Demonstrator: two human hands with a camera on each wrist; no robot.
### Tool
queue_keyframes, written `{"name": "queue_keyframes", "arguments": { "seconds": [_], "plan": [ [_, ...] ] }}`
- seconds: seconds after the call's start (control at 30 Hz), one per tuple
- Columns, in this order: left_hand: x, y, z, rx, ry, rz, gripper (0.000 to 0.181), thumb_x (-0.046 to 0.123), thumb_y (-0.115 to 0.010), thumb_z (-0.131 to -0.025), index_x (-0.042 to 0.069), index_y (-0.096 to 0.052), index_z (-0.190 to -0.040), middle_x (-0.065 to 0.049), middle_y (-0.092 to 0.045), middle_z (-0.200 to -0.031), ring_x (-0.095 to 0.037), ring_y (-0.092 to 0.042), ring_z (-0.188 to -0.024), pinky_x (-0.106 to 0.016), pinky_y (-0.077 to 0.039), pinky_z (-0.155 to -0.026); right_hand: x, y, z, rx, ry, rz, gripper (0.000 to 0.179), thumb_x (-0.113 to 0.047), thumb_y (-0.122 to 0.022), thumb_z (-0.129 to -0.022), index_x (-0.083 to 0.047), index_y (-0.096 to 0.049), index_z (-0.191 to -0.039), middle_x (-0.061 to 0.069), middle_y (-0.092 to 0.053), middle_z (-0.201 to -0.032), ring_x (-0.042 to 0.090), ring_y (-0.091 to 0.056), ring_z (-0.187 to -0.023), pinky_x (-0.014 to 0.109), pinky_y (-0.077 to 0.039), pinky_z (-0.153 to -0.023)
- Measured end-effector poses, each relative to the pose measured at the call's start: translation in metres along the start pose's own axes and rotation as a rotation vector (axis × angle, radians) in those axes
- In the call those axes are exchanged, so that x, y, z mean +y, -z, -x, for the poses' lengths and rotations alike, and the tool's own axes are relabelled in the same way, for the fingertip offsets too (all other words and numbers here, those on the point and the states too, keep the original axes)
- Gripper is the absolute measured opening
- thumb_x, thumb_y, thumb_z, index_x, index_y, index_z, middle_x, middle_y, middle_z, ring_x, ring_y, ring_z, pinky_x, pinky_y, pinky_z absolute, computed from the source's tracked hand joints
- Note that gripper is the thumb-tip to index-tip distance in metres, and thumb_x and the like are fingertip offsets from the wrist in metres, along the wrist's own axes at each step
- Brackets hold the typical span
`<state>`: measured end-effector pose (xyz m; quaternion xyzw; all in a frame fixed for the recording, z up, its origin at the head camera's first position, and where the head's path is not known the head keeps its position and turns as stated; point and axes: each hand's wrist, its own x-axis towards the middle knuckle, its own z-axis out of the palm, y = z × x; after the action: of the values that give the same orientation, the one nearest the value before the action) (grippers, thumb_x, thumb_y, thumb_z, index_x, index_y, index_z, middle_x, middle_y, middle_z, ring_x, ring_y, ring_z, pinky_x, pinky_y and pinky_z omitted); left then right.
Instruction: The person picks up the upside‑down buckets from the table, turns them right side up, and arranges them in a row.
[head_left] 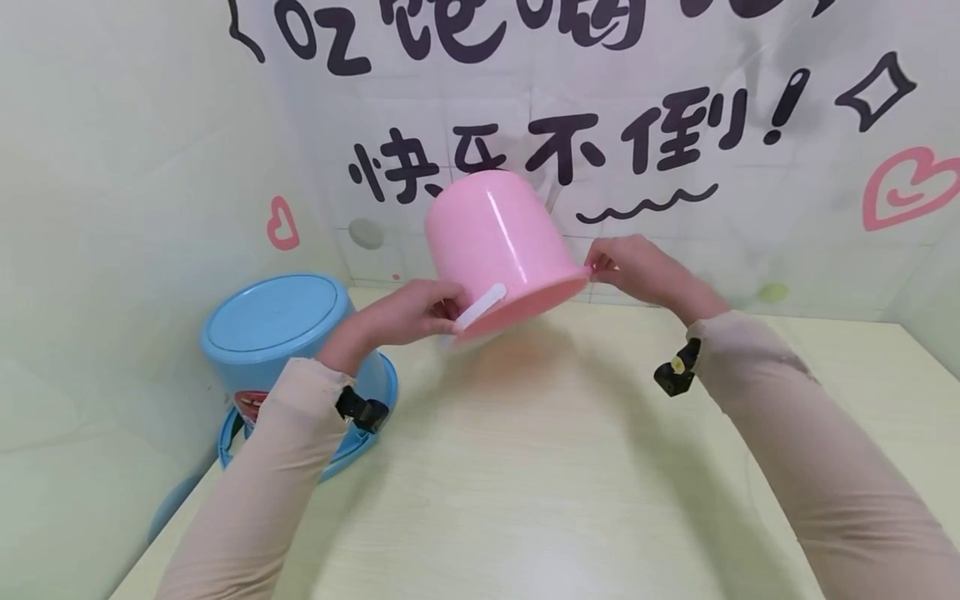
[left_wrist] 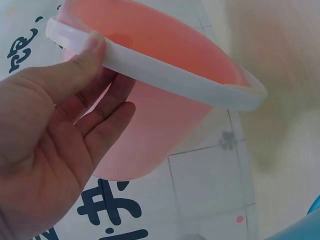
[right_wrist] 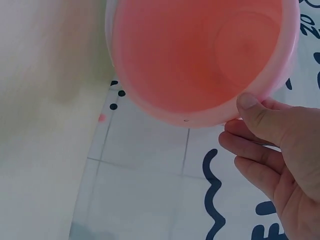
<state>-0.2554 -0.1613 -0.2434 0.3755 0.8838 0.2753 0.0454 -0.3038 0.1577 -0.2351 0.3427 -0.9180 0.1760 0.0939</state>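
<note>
A pink bucket is held in the air above the table, tilted with its mouth facing down and toward me. Its white handle lies along the rim. My left hand pinches the rim and handle between thumb and fingers, as the left wrist view shows. On the opposite side my right hand pinches the rim, thumb on the inside edge and fingers outside. The right wrist view looks into the bucket's interior, where nothing lies inside the part that shows.
At the table's left, a blue bucket stands upside down, its wide rim on the tabletop, partly behind my left forearm. A white wall covering with dark lettering rises behind the table. Side walls stand at left and right.
</note>
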Motion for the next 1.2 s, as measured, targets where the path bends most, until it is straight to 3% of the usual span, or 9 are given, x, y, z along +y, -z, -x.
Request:
{"name": "queue_keyframes", "arguments": {
  "seconds": [0.37,0.93,1.2],
  "plan": [
    [-0.004,0.001,-0.002,0.015,-0.013,0.195,0.019,0.004,-0.063,-0.085,0.003,-0.058,-0.104,-0.006,-0.060,-0.098,-0.021,-0.055,-0.086,-0.030,-0.050,-0.078,-0.007,0.026,-0.011,-0.045,-0.062,0.025,0.015,0.001,-0.061,-0.086,-0.002,-0.058,-0.100,0.013,-0.064,-0.094,0.027,-0.059,-0.089,0.040,-0.049,-0.079],
    [-0.011,-0.006,-0.004,0.114,-0.007,0.448,0.022,0.002,-0.061,-0.087,-0.003,-0.055,-0.107,-0.012,-0.057,-0.101,-0.026,-0.053,-0.094,-0.031,-0.049,-0.082,-0.015,0.049,-0.025,-0.050,-0.002,0.093,0.015,0.000,-0.057,-0.089,0.001,-0.059,-0.104,0.016,-0.063,-0.094,0.030,-0.058,-0.086,0.041,-0.048,-0.076],
    [-0.015,-0.012,-0.001,0.171,-0.057,0.624,0.024,0.006,-0.059,-0.089,-0.006,-0.053,-0.108,-0.011,-0.056,-0.099,-0.026,-0.052,-0.092,-0.031,-0.048,-0.082,-0.018,0.054,-0.038,-0.074,0.018,0.136,0.017,0.000,-0.054,-0.090,0.002,-0.059,-0.107,0.016,-0.062,-0.089,0.028,-0.055,-0.079,0.039,-0.046,-0.072]
  ]
}}
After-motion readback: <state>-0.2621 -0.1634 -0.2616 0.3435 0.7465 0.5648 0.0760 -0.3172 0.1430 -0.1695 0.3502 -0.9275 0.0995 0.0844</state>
